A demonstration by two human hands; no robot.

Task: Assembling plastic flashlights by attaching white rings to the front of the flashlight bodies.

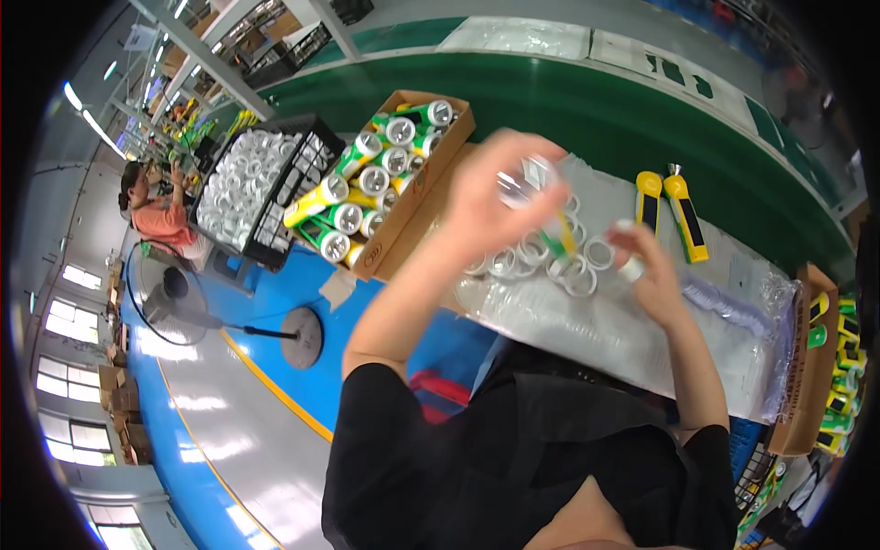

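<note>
The left hand grips a blurred flashlight head at twelve o'clock while the right hand pinches a white ring, seemingly ready for fitting together.

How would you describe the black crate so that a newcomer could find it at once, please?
Start at the green conveyor belt across the top. At its near edge sits a cardboard box of green and yellow flashlights, and the black crate stands directly to that box's left. It alone is open black plastic lattice, filled with white rings rather than flashlights.
</note>
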